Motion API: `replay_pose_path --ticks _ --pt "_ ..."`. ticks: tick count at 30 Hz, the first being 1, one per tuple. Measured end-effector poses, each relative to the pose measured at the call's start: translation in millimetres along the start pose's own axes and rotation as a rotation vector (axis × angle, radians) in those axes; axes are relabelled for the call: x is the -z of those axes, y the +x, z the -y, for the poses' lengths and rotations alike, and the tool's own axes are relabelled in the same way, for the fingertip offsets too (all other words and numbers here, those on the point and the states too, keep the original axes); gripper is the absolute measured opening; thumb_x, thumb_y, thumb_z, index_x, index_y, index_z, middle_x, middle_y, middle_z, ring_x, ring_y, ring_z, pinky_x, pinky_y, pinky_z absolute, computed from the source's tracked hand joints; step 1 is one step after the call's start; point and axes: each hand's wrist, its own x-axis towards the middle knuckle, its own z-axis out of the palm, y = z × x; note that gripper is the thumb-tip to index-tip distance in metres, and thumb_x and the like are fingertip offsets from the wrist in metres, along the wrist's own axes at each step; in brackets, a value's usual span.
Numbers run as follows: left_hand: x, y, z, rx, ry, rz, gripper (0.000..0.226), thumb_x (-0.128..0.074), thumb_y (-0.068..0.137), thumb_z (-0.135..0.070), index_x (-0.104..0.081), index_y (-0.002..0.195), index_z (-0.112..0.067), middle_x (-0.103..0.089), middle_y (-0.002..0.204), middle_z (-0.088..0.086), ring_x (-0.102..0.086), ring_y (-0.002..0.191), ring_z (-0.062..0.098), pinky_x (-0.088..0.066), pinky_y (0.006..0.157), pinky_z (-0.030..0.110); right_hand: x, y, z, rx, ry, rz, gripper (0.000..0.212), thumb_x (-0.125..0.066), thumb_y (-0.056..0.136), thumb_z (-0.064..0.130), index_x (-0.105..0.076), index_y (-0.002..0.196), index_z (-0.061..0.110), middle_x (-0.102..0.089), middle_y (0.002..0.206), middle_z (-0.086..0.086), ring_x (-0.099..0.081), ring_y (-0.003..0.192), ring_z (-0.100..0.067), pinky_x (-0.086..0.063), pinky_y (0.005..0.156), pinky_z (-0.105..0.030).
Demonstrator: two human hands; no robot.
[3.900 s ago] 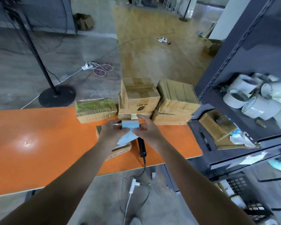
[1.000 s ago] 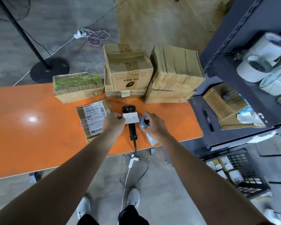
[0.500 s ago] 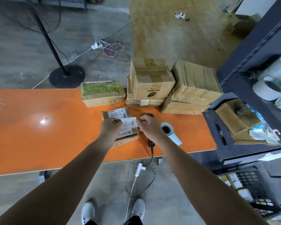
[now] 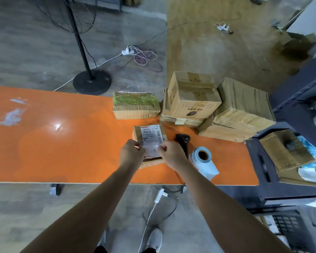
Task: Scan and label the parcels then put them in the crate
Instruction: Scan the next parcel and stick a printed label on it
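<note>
Now | left hand [image 4: 130, 154], right hand [image 4: 171, 155] pinch label [image 4: 150, 149] | moved over parcel [image 4: 150, 133] | roll [image 4: 202, 156] released

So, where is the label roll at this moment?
In the head view the label roll lies on the orange table, near its front right edge, just right of the black scanner and the right hand.

A glossy orange tabletop [image 4: 62, 152] shows bright glare to the left of the left hand [image 4: 130, 155]. Under both hands lies a parcel [image 4: 152, 161] of creased brown cardboard, topped with a white paper shipping sheet [image 4: 151, 136]. The left hand and right hand [image 4: 171, 154] pinch a small label [image 4: 150, 150] of thin white paper. Just right of the right hand lie a matt black plastic scanner [image 4: 182, 141] and a roll [image 4: 202, 157] of smooth pale blue paper on a brown cardboard core. Beyond the hands, cardboard boxes [image 4: 192, 95] shine with clear tape.
</note>
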Motion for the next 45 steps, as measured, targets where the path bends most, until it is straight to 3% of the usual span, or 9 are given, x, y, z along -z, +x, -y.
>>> replay_pose_path --ticks 9,15,20,23,29,32,36,41,45 --pt "-14.3 3.6 9.6 -0.195 0.192 -0.023 0.011 -0.053 0.087 -0.007 -0.051 0.096 -0.012 -0.068 0.096 0.008 -0.062 0.083 0.031 -0.048 0.063 0.036 -11.4 1.9 6.7 -0.04 -0.272 -0.069 0.022 -0.054 0.098 0.028 -0.054 0.078 0.019 -0.053 0.071 0.006 -0.048 0.061 -0.008 -0.026 0.046 -0.022" --pt "-11.0 12.8 15.0 0.088 0.05 0.011 0.023 -0.065 0.084 -0.017 -0.047 0.096 -0.009 -0.057 0.082 0.007 -0.057 0.074 0.027 -0.038 0.051 0.029 -9.8 4.8 3.5 -0.057 -0.171 -0.063 0.02 -0.063 0.095 0.027 -0.051 0.082 0.018 -0.053 0.07 0.006 -0.055 0.068 -0.014 -0.032 0.049 -0.021" --pt "-14.6 26.5 17.8 0.227 -0.068 0.095 0.038 -0.065 0.069 -0.035 -0.058 0.094 -0.007 -0.065 0.077 0.006 -0.061 0.067 0.023 -0.049 0.051 0.032 -2.1 10.7 -0.6 -0.159 -0.031 -0.024 0.029 -0.066 0.09 0.041 -0.052 0.095 0.017 -0.061 0.084 0.002 -0.057 0.073 -0.013 -0.043 0.057 -0.023" --pt "-20.9 31.2 21.6 0.245 -0.029 0.076 0.049 -0.066 0.074 -0.048 -0.061 0.091 -0.002 -0.053 0.063 0.002 -0.05 0.051 0.019 -0.032 0.043 0.022 -3.7 14.9 7.3 -0.213 -0.097 -0.037 0.035 -0.062 0.09 0.053 -0.051 0.092 0.021 -0.061 0.077 0.007 -0.053 0.062 -0.007 -0.037 0.049 -0.023" --pt "-25.5 34.3 23.1 0.231 -0.015 0.04 0.045 -0.063 0.085 -0.046 -0.054 0.105 -0.006 -0.063 0.093 0.01 -0.058 0.073 0.024 -0.037 0.048 0.027 -4.8 17.7 10.0 -0.273 -0.068 -0.071 0.033 -0.067 0.088 0.049 -0.046 0.084 0.024 -0.055 0.074 0.009 -0.053 0.063 -0.01 -0.033 0.048 -0.024" --pt "-20.6 29.9 33.5 0.196 -0.161 0.071 0.051 -0.06 0.09 -0.044 -0.048 0.126 -0.011 -0.058 0.119 0.012 -0.06 0.099 0.028 -0.054 0.074 0.038 -0.7 13.4 -1.1 -0.244 0.081 -0.101 0.034 -0.073 0.085 0.038 -0.048 0.1 0.019 -0.057 0.09 0.004 -0.056 0.075 -0.012 -0.036 0.053 -0.022" --pt "-14.7 16.1 42.6 0.153 -0.211 0.208 0.061 -0.062 0.093 -0.031 -0.036 0.147 -0.018 -0.049 0.139 0.013 -0.053 0.118 0.028 -0.05 0.094 0.046 0.3 8.0 -12.8 -0.253 0.071 -0.118 0.054 -0.071 0.086 0.042 -0.047 0.125 0.013 -0.049 0.121 -0.006 -0.049 0.093 -0.015 -0.04 0.074 -0.025" --pt "-17.6 3.7 34.9 0.104 -0.206 0.235 0.055 -0.056 0.094 -0.016 -0.038 0.146 -0.023 -0.059 0.123 0.008 -0.057 0.097 0.023 -0.053 0.088 0.044 4.9 7.6 -14.7 -0.262 0.007 -0.008 0.059 -0.067 0.087 0.048 -0.049 0.129 0.012 -0.046 0.124 -0.008 -0.054 0.11 -0.026 -0.047 0.084 -0.033" --pt "-12.1 -17.3 17.8 0.1 -0.28 0.229 0.05 -0.056 0.092 -0.016 -0.042 0.139 -0.024 -0.06 0.093 -0.006 -0.054 0.075 0.015 -0.05 0.07 0.036 12.4 -0.7 -16.1 -0.239 0.254 -0.066 0.045 -0.065 0.087 0.044 -0.047 0.123 0.023 -0.044 0.117 -0.002 -0.055 0.103 -0.02 -0.053 0.089 -0.038"
